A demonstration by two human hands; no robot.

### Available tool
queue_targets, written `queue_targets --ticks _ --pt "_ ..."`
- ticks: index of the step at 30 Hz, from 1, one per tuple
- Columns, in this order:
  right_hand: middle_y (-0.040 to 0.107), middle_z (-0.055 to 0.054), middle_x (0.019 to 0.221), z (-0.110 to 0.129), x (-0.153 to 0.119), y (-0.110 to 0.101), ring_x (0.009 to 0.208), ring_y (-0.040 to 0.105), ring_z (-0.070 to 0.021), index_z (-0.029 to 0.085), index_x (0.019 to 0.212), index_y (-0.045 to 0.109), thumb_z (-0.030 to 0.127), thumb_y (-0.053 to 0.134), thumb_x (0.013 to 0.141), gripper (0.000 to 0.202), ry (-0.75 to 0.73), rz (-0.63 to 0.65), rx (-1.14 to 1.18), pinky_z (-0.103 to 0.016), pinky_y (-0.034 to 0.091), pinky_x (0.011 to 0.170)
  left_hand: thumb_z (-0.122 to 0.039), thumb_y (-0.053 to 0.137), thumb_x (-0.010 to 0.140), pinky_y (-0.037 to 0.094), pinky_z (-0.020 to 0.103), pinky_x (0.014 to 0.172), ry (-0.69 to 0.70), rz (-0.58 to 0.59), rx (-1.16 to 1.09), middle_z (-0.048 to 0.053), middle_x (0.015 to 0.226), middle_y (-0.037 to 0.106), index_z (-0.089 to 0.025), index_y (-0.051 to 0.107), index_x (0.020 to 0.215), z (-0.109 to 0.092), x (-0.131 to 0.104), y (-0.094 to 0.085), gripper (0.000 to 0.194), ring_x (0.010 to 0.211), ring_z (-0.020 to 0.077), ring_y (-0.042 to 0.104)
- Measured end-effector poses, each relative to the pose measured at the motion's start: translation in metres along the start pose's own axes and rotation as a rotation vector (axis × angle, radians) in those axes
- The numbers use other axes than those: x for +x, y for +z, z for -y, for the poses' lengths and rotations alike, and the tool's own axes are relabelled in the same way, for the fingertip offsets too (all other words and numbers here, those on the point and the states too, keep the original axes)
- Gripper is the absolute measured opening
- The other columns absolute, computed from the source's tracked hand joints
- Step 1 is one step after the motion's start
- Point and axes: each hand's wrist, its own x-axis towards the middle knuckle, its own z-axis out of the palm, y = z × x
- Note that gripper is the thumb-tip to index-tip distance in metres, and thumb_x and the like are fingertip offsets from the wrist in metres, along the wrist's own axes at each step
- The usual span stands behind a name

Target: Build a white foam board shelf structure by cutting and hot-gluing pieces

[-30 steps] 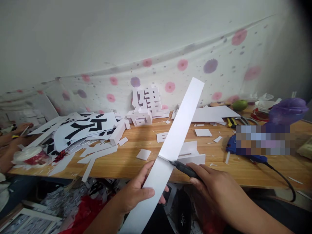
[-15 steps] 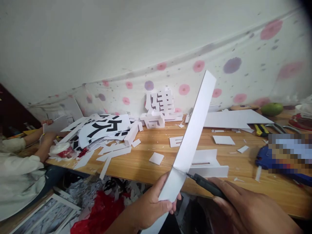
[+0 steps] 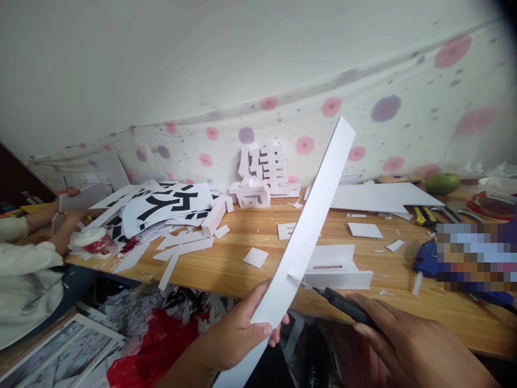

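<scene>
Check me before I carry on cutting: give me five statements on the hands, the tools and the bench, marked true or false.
1. The left hand grips a long white strip. True.
2. The right hand holds the blue glue gun. False: it holds a black-handled knife; the glue gun lies on the wooden table.
3. The green fruit is to the right of the white cut-out character. True.
4. The red plastic lies on top of the table. False: it is below the table's front edge.
5. The white cut-out character stands in front of the flower-print sheet. True.
</scene>
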Motion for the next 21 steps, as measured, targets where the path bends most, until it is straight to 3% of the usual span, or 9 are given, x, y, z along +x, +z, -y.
queue_targets --ticks 8,11,15,18,21 --pt "0.076 -0.006 0.097 0.007 -0.004 -0.008 0.066 0.073 -0.0242 0.024 0.122 0.057 0.035 0.042 0.096 0.032 0.043 0.003 -0.094 -0.032 0.056 0.044 -0.042 0.06 0.09 0.047 0.035 0.074 0.01 0.002 0.019 0.011 0.107 0.062 -0.025 0.034 0.141 0.002 0.003 -0.005 0.06 0.078 0.0162 0.058" --pt "0.075 -0.006 0.098 0.002 -0.008 -0.013 0.07 0.073 -0.0251 0.025 0.122 0.057 0.037 0.046 0.094 0.032 0.12 0.067 -0.127 -0.033 0.056 0.05 -0.044 0.059 0.089 0.046 0.034 0.074 -0.028 0.015 0.075 0.01 0.105 0.063 -0.025 0.034 0.14 0.0 0.002 -0.011 0.06 0.078 0.0168 0.058" --pt "0.074 -0.005 0.096 -0.033 -0.01 -0.022 0.073 0.072 -0.026 0.029 0.119 0.059 0.043 0.042 0.096 0.032 0.36 0.197 -0.214 -0.035 0.052 0.057 -0.045 0.056 0.09 0.045 0.033 0.073 -0.008 -0.07 0.119 0.008 0.1 0.064 -0.025 0.038 0.133 -0.006 0.0 -0.024 0.05 0.076 0.0179 0.059" --pt "0.071 -0.009 0.101 -0.075 -0.005 -0.029 0.083 0.07 -0.0289 0.026 0.119 0.06 0.045 0.04 0.096 0.036 0.504 0.149 -0.327 -0.034 0.049 0.06 -0.049 0.053 0.09 0.043 0.033 0.074 -0.067 -0.062 0.145 0.007 0.091 0.064 -0.022 0.052 0.117 -0.009 0.003 -0.03 0.038 0.077 0.0192 0.058" --pt "0.07 -0.013 0.095 -0.11 0.002 -0.028 0.081 0.069 -0.0303 0.017 0.11 0.065 0.035 0.049 0.093 0.029 0.537 0.132 -0.359 -0.034 0.046 0.061 -0.054 0.054 0.088 0.042 0.033 0.072 -0.135 -0.024 0.104 0.007 0.084 0.064 -0.019 0.058 0.109 -0.009 0.008 -0.024 0.041 0.076 0.0197 0.057"
